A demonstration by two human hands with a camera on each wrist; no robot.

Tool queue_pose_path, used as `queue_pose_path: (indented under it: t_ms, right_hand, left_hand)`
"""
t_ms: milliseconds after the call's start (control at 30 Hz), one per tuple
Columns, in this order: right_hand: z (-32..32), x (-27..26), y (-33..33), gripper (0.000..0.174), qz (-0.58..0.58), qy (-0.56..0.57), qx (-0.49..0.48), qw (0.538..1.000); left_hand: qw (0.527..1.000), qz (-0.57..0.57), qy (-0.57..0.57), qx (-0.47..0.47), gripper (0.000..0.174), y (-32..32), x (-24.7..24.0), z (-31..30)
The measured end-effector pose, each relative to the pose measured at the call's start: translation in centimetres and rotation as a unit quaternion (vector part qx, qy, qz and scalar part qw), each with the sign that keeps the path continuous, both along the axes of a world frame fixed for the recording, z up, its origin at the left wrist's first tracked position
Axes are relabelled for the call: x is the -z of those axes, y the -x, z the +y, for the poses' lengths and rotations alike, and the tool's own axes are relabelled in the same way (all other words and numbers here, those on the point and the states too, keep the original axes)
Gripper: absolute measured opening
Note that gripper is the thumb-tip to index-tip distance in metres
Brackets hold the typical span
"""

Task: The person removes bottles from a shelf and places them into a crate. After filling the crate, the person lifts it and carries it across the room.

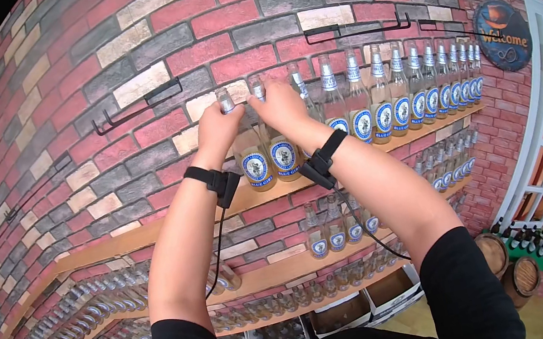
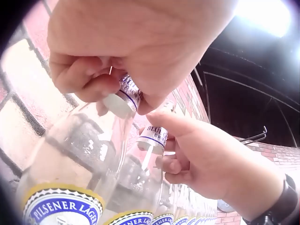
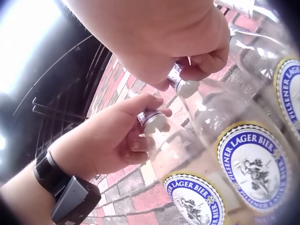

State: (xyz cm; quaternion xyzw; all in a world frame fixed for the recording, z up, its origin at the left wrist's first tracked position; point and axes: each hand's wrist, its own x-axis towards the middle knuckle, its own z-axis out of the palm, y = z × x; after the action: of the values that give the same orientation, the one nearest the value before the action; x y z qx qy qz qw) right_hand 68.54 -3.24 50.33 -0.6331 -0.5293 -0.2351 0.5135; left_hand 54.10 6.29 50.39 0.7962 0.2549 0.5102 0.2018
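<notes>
Two clear glass beer bottles with blue-and-white labels stand side by side at the left end of a row on the upper wooden shelf. My left hand (image 1: 218,133) grips the leftmost bottle (image 1: 256,166) by its neck, fingers curled round the silver foil. Around the neck of the neighbouring bottle (image 1: 284,156) are the fingers of my right hand (image 1: 283,105). Both hands come close together at the necks, as the left wrist view also shows, where the left bottle's label (image 2: 63,208) reads "Pilsener Lager". Pale liquid shows low in the bottles.
More matching bottles (image 1: 383,110) continue rightward along the upper shelf (image 1: 131,238). Lower shelves carry further rows of bottles (image 1: 335,231). Black metal brackets (image 1: 356,31) stick out of the brick wall above. Cardboard boxes (image 1: 340,313) sit on the floor below; wooden barrels (image 1: 521,278) stand at right.
</notes>
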Motion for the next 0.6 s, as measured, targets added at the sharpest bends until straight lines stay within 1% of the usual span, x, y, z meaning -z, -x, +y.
queue_pose_path:
  t_ms: [33, 67, 133, 167, 200, 233, 267, 300, 333, 367, 400, 433, 533, 567, 600]
  right_hand:
    - [-0.5, -0.2, 0.2, 0.042, 0.002, 0.030, -0.013, 0.999]
    - [-0.8, -0.1, 0.4, 0.042, 0.005, 0.033, -0.014, 0.999]
    - [-1.3, 0.4, 0.6, 0.043, -0.007, 0.023, -0.037, 0.999]
    - [-1.6, 0.8, 0.7, 0.043, -0.004, 0.028, -0.037, 0.999]
    - [-2.4, 1.2, 0.9, 0.042, -0.032, 0.000, -0.057, 0.998]
    - [-3.5, 1.4, 1.3, 0.042, -0.059, -0.028, -0.077, 0.995]
    - [-4.7, 1.7, 1.6, 0.042, -0.054, -0.023, -0.077, 0.995]
    - [-6.5, 1.9, 2.2, 0.038, -0.063, -0.033, -0.094, 0.993]
    - [-8.3, 2.1, 2.7, 0.035, -0.072, -0.043, -0.111, 0.990]
    - [-9.9, 2.5, 3.0, 0.035, -0.066, -0.036, -0.112, 0.991]
    - [-11.5, 2.9, 3.1, 0.034, -0.058, -0.052, -0.147, 0.986]
    - [-13.1, 3.4, 3.2, 0.033, -0.049, -0.067, -0.182, 0.980]
    - [-17.7, 5.9, 2.5, 0.029, -0.009, -0.022, -0.202, 0.979]
    - [-19.0, 7.0, 2.4, 0.029, 0.003, -0.011, -0.203, 0.979]
    - [-20.3, 8.4, 2.3, 0.027, 0.023, -0.013, -0.226, 0.974]
  left_hand:
    - [1.000, 0.008, 0.002, -0.014, 0.037, 0.3, -0.1, -0.3]
    - [1.000, 0.010, 0.005, -0.015, 0.037, 0.7, 0.0, -0.6]
    - [1.000, 0.006, -0.008, 0.019, 0.029, 1.5, 0.0, -2.1]
    - [1.000, 0.001, -0.012, 0.017, 0.026, 1.7, 0.2, -3.0]
    - [1.000, 0.005, -0.008, 0.017, 0.026, 2.0, 0.4, -4.2]
    - [0.998, -0.025, -0.044, 0.035, 0.027, 2.3, 0.7, -5.6]
    - [0.994, -0.054, -0.079, 0.053, 0.029, 2.8, 1.0, -7.0]
    - [0.999, 0.002, -0.041, 0.016, 0.027, 3.8, 0.9, -8.7]
    - [0.999, 0.007, -0.033, 0.016, 0.027, 4.4, 1.3, -10.2]
    - [0.998, -0.029, -0.046, 0.038, 0.025, 4.9, 1.8, -11.6]
    - [0.994, -0.066, -0.058, 0.060, 0.023, 5.5, 2.4, -12.9]
    - [0.995, -0.054, -0.041, 0.067, 0.020, 6.4, 3.1, -13.7]
    - [0.995, -0.044, 0.021, 0.086, 0.016, 8.7, 5.2, -17.6]
    - [0.990, -0.043, 0.069, 0.112, 0.015, 9.2, 6.3, -18.8]
    - [0.983, -0.041, 0.119, 0.137, 0.015, 9.5, 7.5, -19.5]
